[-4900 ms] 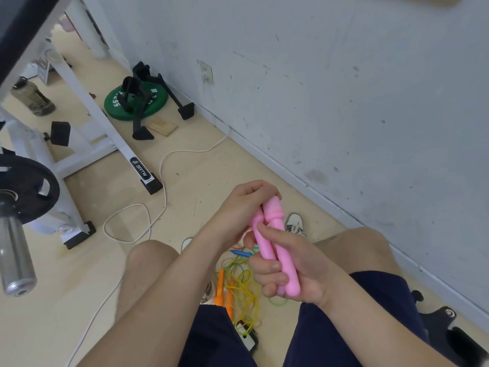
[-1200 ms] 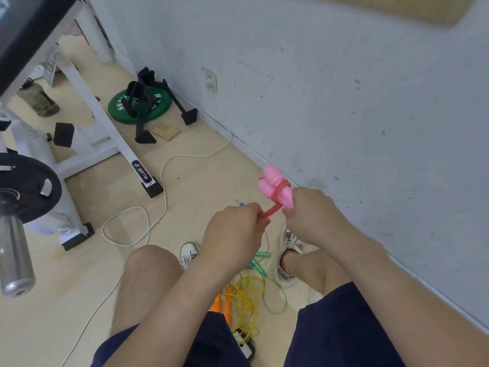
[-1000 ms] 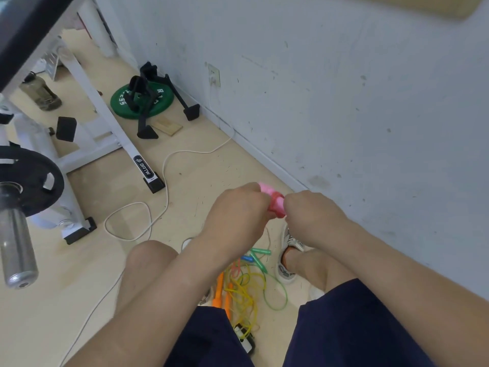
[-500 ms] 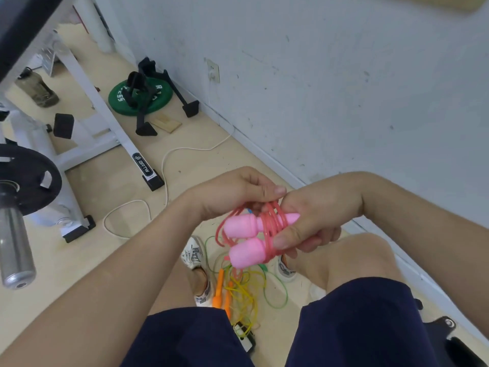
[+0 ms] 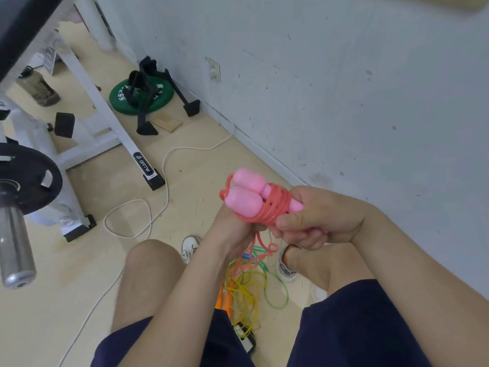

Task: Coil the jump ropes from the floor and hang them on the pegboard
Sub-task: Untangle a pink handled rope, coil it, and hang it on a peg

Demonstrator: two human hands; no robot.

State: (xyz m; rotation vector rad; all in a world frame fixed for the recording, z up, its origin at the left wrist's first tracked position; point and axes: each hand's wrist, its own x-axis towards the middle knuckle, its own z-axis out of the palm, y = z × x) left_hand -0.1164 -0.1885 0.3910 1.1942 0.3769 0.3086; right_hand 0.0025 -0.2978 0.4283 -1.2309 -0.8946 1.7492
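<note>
The pink jump rope's two handles (image 5: 244,194) lie side by side, with its coral cord (image 5: 272,210) wound around them in several turns. My right hand (image 5: 317,218) grips the handles at their narrow ends. My left hand (image 5: 232,223) is under the thick ends, and a loose tail of cord (image 5: 260,247) hangs below it; how its fingers lie is hidden. On the floor between my feet lies a tangle of yellow (image 5: 246,287), green (image 5: 277,295) and orange (image 5: 222,300) jump ropes. A tan strip at the top right edge may be the pegboard (image 5: 449,1).
A grey wall (image 5: 344,88) runs along the right. A white rack leg (image 5: 137,160), a barbell with black plate (image 5: 21,186), a green weight plate (image 5: 140,95) with black stands, and a white cable (image 5: 164,186) are on the floor to the left.
The pink handles swung from lying sideways to pointing up-left, and more coral cord is wound tight around them. My left hand dropped from above the bundle to beneath it.
</note>
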